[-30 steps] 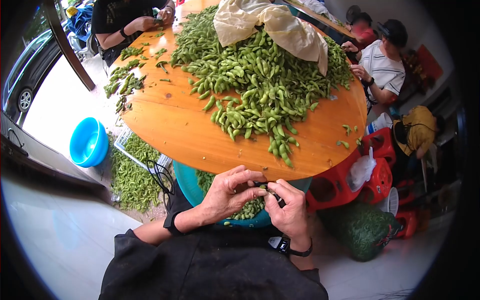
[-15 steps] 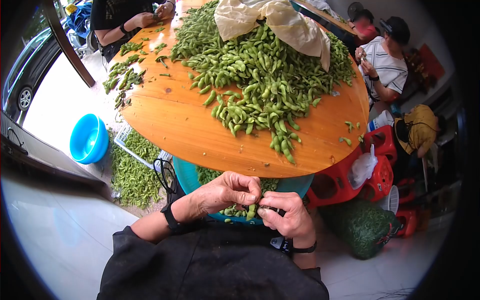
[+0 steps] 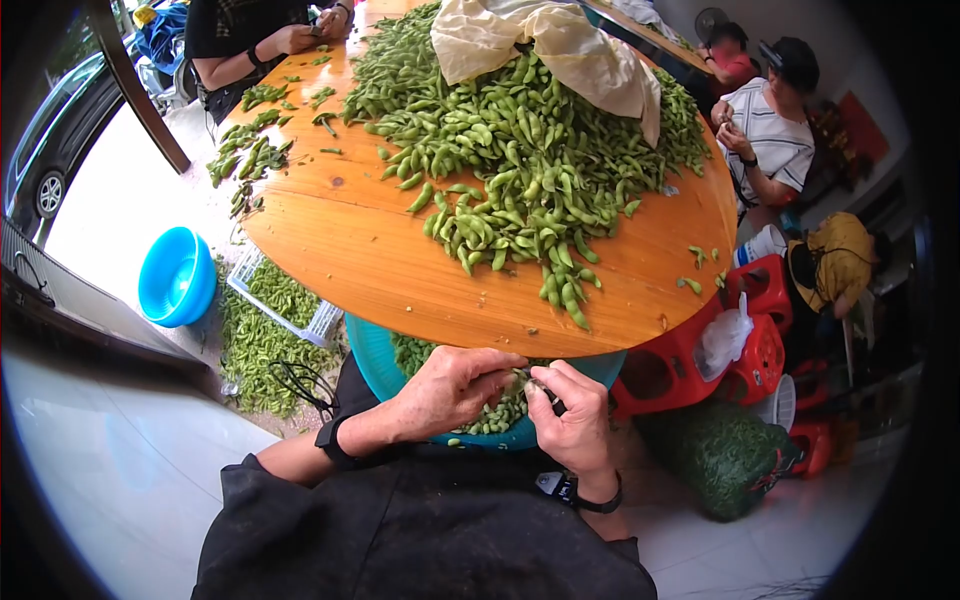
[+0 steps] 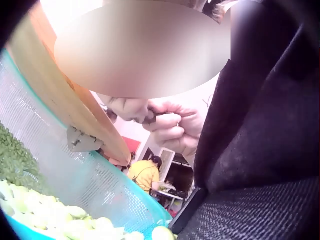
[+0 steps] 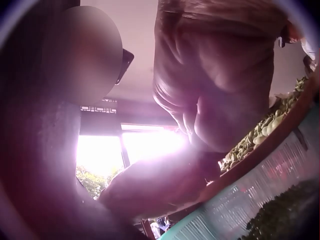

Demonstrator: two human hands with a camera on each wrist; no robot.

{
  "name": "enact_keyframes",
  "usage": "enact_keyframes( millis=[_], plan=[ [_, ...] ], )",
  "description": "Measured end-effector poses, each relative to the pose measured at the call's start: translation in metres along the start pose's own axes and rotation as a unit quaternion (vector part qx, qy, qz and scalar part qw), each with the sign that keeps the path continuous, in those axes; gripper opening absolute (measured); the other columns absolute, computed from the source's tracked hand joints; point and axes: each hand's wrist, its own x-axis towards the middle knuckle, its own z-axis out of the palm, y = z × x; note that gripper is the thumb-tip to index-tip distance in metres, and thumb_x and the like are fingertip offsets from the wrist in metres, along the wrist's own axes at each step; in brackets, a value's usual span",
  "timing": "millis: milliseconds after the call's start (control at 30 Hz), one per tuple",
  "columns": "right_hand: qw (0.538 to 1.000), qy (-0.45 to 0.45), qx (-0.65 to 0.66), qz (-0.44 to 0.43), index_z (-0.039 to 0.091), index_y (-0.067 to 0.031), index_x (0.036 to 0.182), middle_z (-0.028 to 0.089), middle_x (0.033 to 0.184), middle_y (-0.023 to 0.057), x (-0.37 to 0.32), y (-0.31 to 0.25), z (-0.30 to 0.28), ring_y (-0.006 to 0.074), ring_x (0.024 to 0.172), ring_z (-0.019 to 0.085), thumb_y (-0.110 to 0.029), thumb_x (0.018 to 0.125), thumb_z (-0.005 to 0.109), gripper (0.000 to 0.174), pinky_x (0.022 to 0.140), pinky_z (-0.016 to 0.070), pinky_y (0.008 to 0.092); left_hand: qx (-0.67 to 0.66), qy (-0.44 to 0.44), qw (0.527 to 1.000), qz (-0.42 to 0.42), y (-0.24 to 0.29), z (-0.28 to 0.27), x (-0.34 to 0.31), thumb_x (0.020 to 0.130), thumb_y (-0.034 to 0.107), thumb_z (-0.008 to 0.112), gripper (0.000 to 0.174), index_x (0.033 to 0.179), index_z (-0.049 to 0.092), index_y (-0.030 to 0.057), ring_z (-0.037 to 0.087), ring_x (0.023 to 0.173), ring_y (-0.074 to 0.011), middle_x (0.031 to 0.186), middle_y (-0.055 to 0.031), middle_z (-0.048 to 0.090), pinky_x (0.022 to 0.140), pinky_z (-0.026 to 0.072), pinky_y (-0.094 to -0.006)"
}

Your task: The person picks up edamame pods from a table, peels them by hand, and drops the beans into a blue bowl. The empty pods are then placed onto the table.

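Both hands meet just in front of the table edge, over the teal basin (image 3: pixel 365 365). The left hand (image 3: pixel 440 395) pinches a small green edamame pod (image 3: pixel 520 381) between thumb and fingers. From the other side, the right hand (image 3: pixel 577 420) pinches at the same pod with thumb and forefinger; the fingers hide most of it. In the left wrist view the right hand's curled fingers (image 4: pixel 172 125) come up against the left fingertips. Shelled green beans (image 3: pixel 495 415) lie in the basin below.
A big heap of edamame pods (image 3: pixel 530 170) covers much of the round wooden table (image 3: pixel 350 240), with a cream cloth (image 3: pixel 600 60) on top. Left on the floor are a blue basin (image 3: pixel 178 278), a white crate (image 3: pixel 318 325) and spread pods (image 3: pixel 255 355). Red stools (image 3: pixel 765 350) stand right.
Half a second ago the hands were lower, with a pod hanging between their fingertips. Now they have moved up towards the table edge, and the fingers cover most of the pod.
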Motion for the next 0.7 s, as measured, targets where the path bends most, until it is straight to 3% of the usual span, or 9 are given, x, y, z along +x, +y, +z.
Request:
enact_keyframes(
  millis=[67, 100, 167, 433, 500, 700],
  plan=[
    [0.998, 0.033, -0.041, -0.038, 0.064, 0.0069, 0.096, 0.059, 0.076, 0.0156, 0.001, -0.003, 0.005, 0.0281, 0.064, 0.063, 0.003, 0.083, 0.063, 0.013, 0.057, 0.0474, 0.0336, -0.037, -0.003, 0.999, -0.026, 0.001, 0.002, 0.001, 0.097, 0.007, 0.058, 0.022, 0.116, 0.065, -0.0008, 0.060, 0.064, -0.0108, 0.073, -0.0053, 0.063, 0.057, 0.0498, -0.0274],
    [0.996, 0.057, -0.068, -0.028, 0.064, 0.0064, 0.097, 0.058, 0.078, 0.0165, 0.000, -0.006, 0.008, 0.0316, 0.068, 0.062, 0.004, 0.082, 0.063, 0.015, 0.059, 0.0478, 0.0359, -0.074, -0.007, 0.996, -0.053, 0.000, 0.005, 0.001, 0.100, 0.004, 0.053, 0.025, 0.122, 0.064, 0.0000, 0.059, 0.067, -0.0068, 0.075, -0.0027, 0.063, 0.058, 0.0502, -0.0245],
    [0.989, 0.093, -0.114, -0.029, 0.063, 0.0049, 0.100, 0.056, 0.082, 0.0174, -0.003, -0.008, 0.015, 0.0360, 0.072, 0.060, 0.005, 0.082, 0.062, 0.018, 0.062, 0.0484, 0.0402, -0.126, 0.004, 0.990, -0.069, -0.005, 0.011, 0.001, 0.100, 0.005, 0.051, 0.026, 0.123, 0.064, -0.0009, 0.059, 0.066, -0.0067, 0.075, -0.0026, 0.063, 0.058, 0.0497, -0.0245],
    [0.955, 0.154, -0.230, -0.105, 0.060, 0.0055, 0.105, 0.050, 0.082, 0.0165, -0.002, -0.008, 0.030, 0.0333, 0.064, 0.058, 0.007, 0.083, 0.062, 0.022, 0.053, 0.0483, 0.0405, -0.239, 0.062, 0.961, -0.123, -0.002, 0.023, 0.009, 0.098, 0.002, 0.045, 0.030, 0.120, 0.066, -0.0030, 0.051, 0.062, -0.0055, 0.071, -0.0009, 0.060, 0.057, 0.0449, -0.0219],
    [0.948, 0.158, -0.252, -0.111, 0.060, 0.0060, 0.104, 0.050, 0.082, 0.0164, -0.003, -0.007, 0.032, 0.0325, 0.062, 0.058, 0.007, 0.082, 0.062, 0.022, 0.049, 0.0474, 0.0400, -0.328, 0.080, 0.932, -0.133, -0.006, 0.027, 0.011, 0.096, 0.002, 0.045, 0.030, 0.117, 0.067, -0.0031, 0.049, 0.061, -0.0054, 0.068, -0.0003, 0.058, 0.056, 0.0424, -0.0214],
    [0.926, 0.180, -0.299, -0.141, 0.061, 0.0067, 0.103, 0.053, 0.084, 0.0176, -0.002, -0.001, 0.036, 0.0324, 0.064, 0.059, 0.005, 0.082, 0.064, 0.021, 0.051, 0.0493, 0.0388, -0.345, 0.117, 0.926, -0.102, -0.007, 0.034, 0.011, 0.096, 0.003, 0.046, 0.029, 0.114, 0.068, -0.0029, 0.046, 0.060, -0.0055, 0.066, 0.0016, 0.054, 0.057, 0.0409, -0.0211]
  ],
)
